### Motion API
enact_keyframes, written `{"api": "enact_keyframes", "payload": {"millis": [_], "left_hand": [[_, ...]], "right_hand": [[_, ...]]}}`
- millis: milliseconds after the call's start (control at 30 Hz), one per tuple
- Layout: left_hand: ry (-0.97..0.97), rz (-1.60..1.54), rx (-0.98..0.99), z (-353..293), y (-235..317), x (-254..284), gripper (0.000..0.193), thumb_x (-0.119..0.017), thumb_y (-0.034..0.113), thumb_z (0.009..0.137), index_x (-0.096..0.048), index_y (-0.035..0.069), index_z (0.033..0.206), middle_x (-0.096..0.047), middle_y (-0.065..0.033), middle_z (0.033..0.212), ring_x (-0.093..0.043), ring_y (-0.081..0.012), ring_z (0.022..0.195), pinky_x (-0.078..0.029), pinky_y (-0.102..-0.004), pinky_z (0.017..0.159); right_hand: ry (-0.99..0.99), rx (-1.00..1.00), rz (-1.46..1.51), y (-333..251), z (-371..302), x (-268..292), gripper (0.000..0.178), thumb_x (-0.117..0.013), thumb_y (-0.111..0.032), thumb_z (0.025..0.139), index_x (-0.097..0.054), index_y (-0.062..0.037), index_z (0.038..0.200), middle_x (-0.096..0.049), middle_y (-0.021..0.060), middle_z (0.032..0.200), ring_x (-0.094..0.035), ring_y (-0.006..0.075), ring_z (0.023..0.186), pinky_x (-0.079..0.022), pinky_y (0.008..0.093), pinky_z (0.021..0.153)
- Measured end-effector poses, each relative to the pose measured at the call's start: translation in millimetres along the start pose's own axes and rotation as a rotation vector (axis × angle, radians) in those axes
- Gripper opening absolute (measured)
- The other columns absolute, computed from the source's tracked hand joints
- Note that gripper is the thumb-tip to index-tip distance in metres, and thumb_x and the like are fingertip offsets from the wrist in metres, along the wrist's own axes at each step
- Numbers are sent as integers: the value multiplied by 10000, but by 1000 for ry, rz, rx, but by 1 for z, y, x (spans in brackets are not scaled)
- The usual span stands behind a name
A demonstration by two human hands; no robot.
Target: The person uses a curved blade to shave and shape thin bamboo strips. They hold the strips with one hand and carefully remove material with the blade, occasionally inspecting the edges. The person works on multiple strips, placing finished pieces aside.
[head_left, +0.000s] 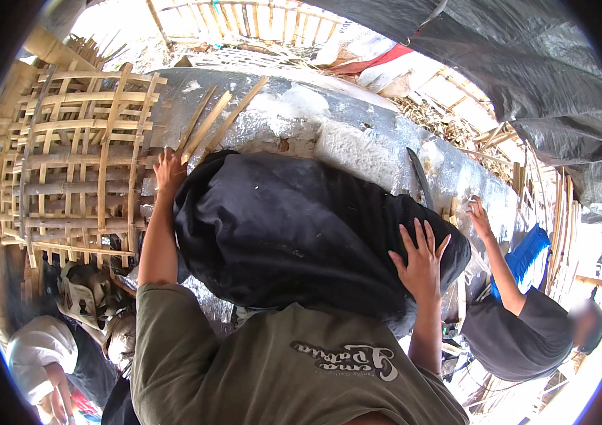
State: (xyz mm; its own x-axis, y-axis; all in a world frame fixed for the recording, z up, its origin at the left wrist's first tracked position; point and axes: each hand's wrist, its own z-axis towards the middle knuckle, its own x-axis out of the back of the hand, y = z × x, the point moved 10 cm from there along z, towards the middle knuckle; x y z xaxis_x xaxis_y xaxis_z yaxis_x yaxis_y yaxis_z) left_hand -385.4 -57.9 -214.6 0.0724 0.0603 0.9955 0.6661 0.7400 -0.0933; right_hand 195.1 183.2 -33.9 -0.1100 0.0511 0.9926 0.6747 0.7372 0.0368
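Observation:
A large black cloth-covered bundle (272,219) lies across the middle, right in front of my body. My right hand (420,261) rests flat on the bundle's right part, its fingers spread and holding nothing. At the bundle's upper left edge is my left hand (168,171), with slightly bent fingers that look apart. Its fingertips are close to the lower ends of a few split bamboo strips (205,127), which fan out over a silver, rounded surface (258,103); whether they touch is hard to make out. Beyond the bundle a long dark blade (420,177) lies on that surface.
At the left stands a woven bamboo lattice (81,156). A pale block (361,152) sits beyond the bundle. One person in dark clothing (517,333) is at the right, a hand raised by a blue cloth (527,258); another (42,347) bends at lower left. Dark plastic sheeting (527,64) hangs overhead.

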Motion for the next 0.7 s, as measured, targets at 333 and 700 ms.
{"api": "enact_keyframes", "payload": {"millis": [333, 700], "left_hand": [[-38, -48, -235, 16, 46, -13, 248, -612, 334, 924, -649, 189, 1121, -640, -46, 1147, -589, -256, 1155, -474, -583, 881], [-43, -318, -116, 41, 57, 16, 254, -506, 302, 1008, -637, 92, 1064, -695, -188, 1010, -666, -439, 951, -514, -576, 831]], "right_hand": [[65, 55, 138, -20, -6, 11, 632, -726, -357, 856, -539, -166, 1429, -472, 95, 1484, -380, 281, 1426, -84, 682, 1181], [105, 21, 115, -4, -14, 12, 535, -721, -377, 865, -614, -153, 1339, -496, 101, 1448, -389, 285, 1414, -102, 700, 1171]]}}
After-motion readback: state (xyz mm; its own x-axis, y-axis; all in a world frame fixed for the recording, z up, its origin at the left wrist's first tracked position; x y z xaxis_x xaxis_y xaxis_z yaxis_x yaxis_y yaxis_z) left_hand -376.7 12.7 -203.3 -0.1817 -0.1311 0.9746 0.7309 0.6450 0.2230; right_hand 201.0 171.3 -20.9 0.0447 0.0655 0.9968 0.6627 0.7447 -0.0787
